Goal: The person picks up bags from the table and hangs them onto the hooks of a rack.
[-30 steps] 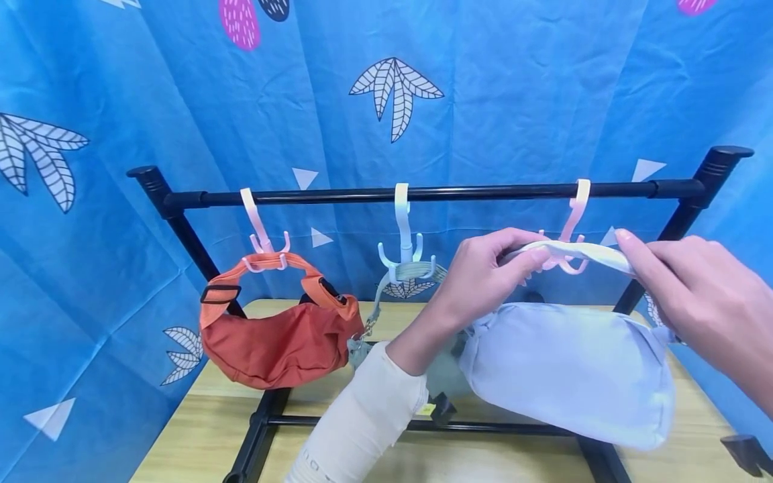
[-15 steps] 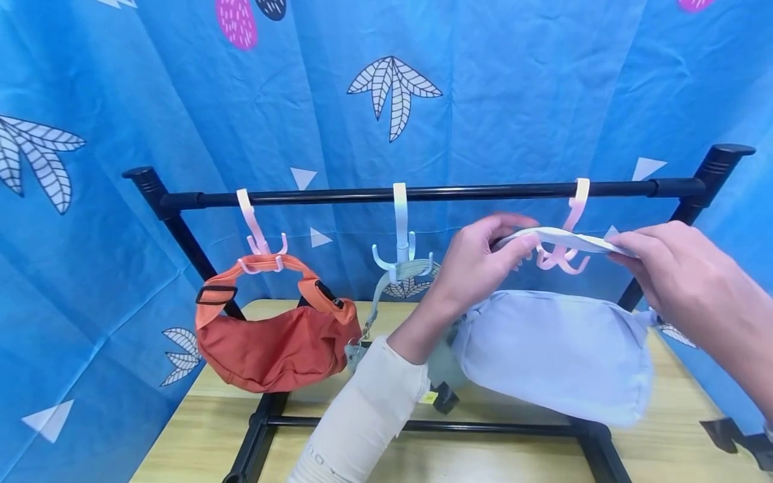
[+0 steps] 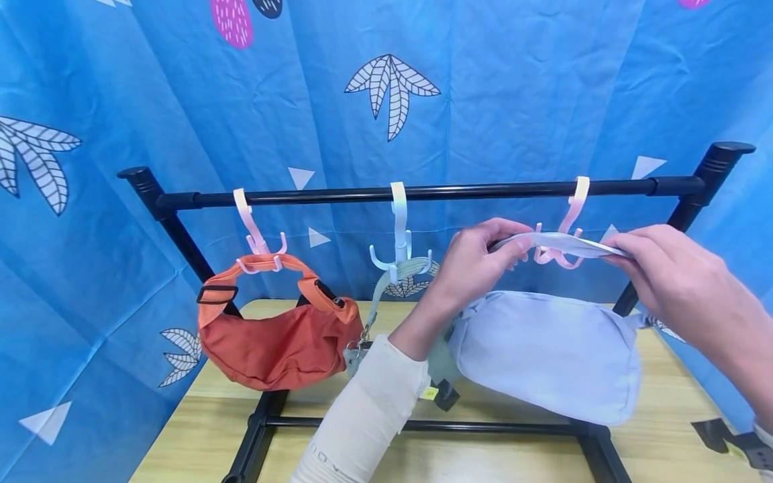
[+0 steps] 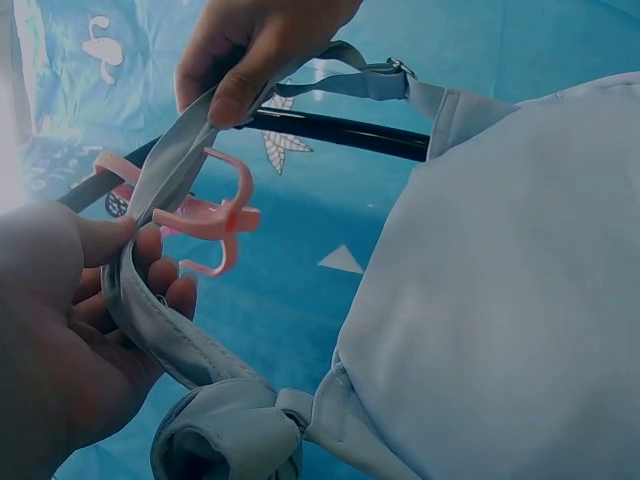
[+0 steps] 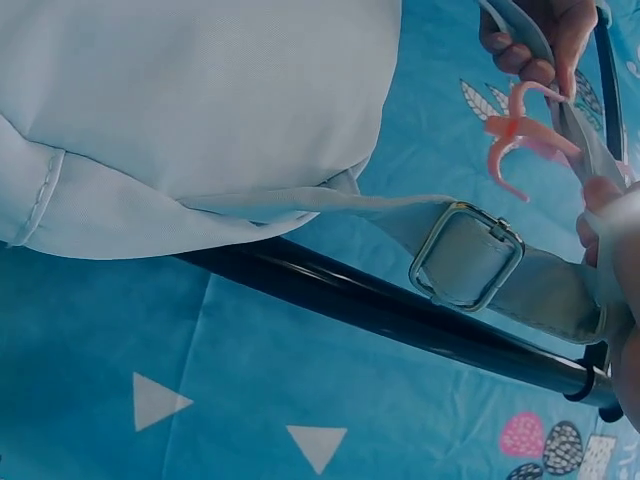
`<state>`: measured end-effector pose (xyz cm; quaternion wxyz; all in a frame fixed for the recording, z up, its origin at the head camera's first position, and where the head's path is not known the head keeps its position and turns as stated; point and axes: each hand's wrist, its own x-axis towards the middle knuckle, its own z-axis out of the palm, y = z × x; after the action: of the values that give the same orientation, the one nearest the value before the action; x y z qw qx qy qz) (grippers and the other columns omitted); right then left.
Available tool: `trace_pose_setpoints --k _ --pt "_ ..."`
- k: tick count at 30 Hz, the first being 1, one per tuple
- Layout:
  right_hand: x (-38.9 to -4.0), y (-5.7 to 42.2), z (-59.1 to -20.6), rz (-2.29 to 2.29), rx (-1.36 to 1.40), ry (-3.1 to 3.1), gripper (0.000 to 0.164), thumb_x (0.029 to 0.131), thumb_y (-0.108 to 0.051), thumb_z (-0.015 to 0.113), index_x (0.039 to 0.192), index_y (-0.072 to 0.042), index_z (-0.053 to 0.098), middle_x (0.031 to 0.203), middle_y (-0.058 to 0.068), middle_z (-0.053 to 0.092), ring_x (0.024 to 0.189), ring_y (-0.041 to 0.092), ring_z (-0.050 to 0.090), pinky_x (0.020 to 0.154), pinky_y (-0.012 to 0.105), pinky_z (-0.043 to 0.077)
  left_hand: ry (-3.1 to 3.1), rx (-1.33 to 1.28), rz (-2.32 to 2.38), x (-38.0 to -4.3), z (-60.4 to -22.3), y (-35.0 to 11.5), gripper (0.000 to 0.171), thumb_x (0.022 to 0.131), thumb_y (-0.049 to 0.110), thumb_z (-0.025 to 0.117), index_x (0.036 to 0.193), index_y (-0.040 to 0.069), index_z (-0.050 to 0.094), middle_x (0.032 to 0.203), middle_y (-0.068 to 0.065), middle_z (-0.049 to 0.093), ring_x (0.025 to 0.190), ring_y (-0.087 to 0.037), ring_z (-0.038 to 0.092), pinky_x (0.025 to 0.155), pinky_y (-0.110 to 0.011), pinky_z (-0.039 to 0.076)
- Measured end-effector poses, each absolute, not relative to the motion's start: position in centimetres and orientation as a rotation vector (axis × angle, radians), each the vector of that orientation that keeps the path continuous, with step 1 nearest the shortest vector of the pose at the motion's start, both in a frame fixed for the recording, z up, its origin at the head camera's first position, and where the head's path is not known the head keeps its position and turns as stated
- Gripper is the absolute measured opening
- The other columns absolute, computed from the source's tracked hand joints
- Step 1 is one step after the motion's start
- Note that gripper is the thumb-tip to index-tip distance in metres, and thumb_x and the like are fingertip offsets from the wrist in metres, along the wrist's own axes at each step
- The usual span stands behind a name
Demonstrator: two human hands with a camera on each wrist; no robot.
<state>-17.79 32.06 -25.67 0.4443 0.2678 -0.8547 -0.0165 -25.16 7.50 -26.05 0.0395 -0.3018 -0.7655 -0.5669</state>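
Note:
A pale blue shoulder bag (image 3: 546,355) hangs from its strap (image 3: 564,243), which both hands hold stretched between them. My left hand (image 3: 477,263) pinches the strap's left part between thumb and fingers. The right hand (image 3: 682,278) grips its right part, near a metal buckle (image 5: 467,257) visible in the right wrist view. Right beside the strap is a pink hook hanger (image 3: 561,255) on the black rail (image 3: 483,192); in the left wrist view its prongs (image 4: 225,215) stand close to the strap. Whether strap and prongs touch, I cannot tell.
An orange-red bag (image 3: 280,345) hangs on another pink hanger (image 3: 256,235) at left. A grey-green bag (image 3: 443,362) hangs from a light blue hanger (image 3: 400,231), partly behind the left arm. The rack stands on a wooden table (image 3: 199,429); a patterned blue curtain (image 3: 513,87) is behind.
Both hands have shifted the blue bag slightly left, and it hangs a little higher than a second ago. The strap now lies across the pink hanger's prongs in the head view.

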Motion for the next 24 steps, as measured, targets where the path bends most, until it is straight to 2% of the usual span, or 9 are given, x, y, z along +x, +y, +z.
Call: trace_pose_setpoints --k 1,2,3,8,9,14,16,21,24 --pt "-17.8 32.1 -25.8 -0.034 0.663 -2.116 0.078 0.11 -0.055 0.018 0.111 0.005 0.069 0.092 0.02 0.068 0.079 0.031 0.064 0.106 0.001 0.021 -2.348 -0.926 -1.739 -25.2 -26.1 7.5 0.027 0.103 0.031 0.066 0.125 0.016 0.073 0.097 0.003 0.073 0.081 -0.007 0.065 0.068 -0.019 0.055" --pt "-17.9 32.1 -25.8 -0.025 0.666 -2.109 0.078 0.111 -0.055 0.019 0.111 0.005 0.069 0.092 0.02 0.069 0.079 0.031 0.064 0.104 0.001 0.026 -2.353 -0.926 -1.739 -25.2 -26.2 7.5 0.028 0.103 0.031 0.066 0.125 0.016 0.073 0.097 0.004 0.073 0.081 -0.007 0.065 0.068 -0.019 0.055" --pt "-18.0 32.1 -25.9 -0.007 0.671 -2.1 0.077 0.111 -0.054 0.02 0.111 0.006 0.069 0.092 0.021 0.069 0.079 0.032 0.064 0.105 -0.002 0.017 -2.356 -0.925 -1.74 -25.3 -26.2 7.5 0.028 0.103 0.031 0.066 0.126 0.016 0.073 0.096 0.003 0.074 0.081 -0.007 0.065 0.068 -0.019 0.055" --pt "-18.2 32.1 -26.2 0.062 0.681 -2.087 0.075 0.111 -0.054 0.025 0.11 0.007 0.068 0.094 0.022 0.069 0.08 0.033 0.065 0.103 -0.005 0.019 -2.377 -0.919 -1.751 -25.4 -26.4 7.5 0.028 0.103 0.031 0.065 0.125 0.016 0.073 0.094 0.003 0.073 0.08 -0.007 0.064 0.069 -0.019 0.056" --pt "-18.3 32.1 -26.2 0.08 0.681 -2.091 0.074 0.111 -0.054 0.026 0.11 0.007 0.068 0.095 0.022 0.07 0.081 0.033 0.064 0.103 -0.005 0.013 -2.381 -0.92 -1.756 -25.4 -26.4 7.6 0.027 0.103 0.031 0.065 0.125 0.016 0.073 0.093 0.003 0.073 0.08 -0.008 0.064 0.07 -0.019 0.056" --pt "-18.6 32.3 -26.2 0.142 0.668 -2.131 0.07 0.109 -0.052 0.029 0.108 0.006 0.068 0.095 0.018 0.069 0.078 0.026 0.059 0.099 -0.008 0.021 -2.408 -0.915 -1.774 -25.4 -26.7 7.6 0.027 0.104 0.031 0.064 0.125 0.016 0.072 0.094 0.002 0.072 0.08 -0.008 0.064 0.072 -0.018 0.057" --pt "-18.7 32.4 -26.2 0.167 0.653 -2.165 0.061 0.109 -0.047 0.034 0.108 0.004 0.068 0.093 0.017 0.068 0.077 0.024 0.056 0.095 -0.008 0.024 -2.426 -0.904 -1.767 -25.3 -26.8 7.6 0.028 0.104 0.032 0.063 0.126 0.017 0.072 0.096 0.003 0.072 0.081 -0.008 0.064 0.073 -0.018 0.057" --pt "-18.9 32.4 -26.6 0.213 0.601 -2.269 0.024 0.106 -0.02 0.056 0.108 0.0 0.068 0.091 0.014 0.069 0.077 0.025 0.058 0.087 -0.01 0.025 -2.465 -0.885 -1.746 -25.1 -27.3 7.5 0.028 0.105 0.035 0.062 0.126 0.02 0.071 0.096 0.004 0.071 0.081 -0.009 0.065 0.074 -0.019 0.057" --pt "-18.9 32.4 -26.9 0.226 0.599 -2.281 0.018 0.104 -0.015 0.059 0.108 0.0 0.068 0.093 0.015 0.07 0.078 0.026 0.061 0.088 -0.011 0.024 -2.464 -0.884 -1.746 -25.1 -27.6 7.5 0.027 0.105 0.035 0.062 0.126 0.02 0.071 0.095 0.005 0.071 0.081 -0.01 0.065 0.074 -0.019 0.057"
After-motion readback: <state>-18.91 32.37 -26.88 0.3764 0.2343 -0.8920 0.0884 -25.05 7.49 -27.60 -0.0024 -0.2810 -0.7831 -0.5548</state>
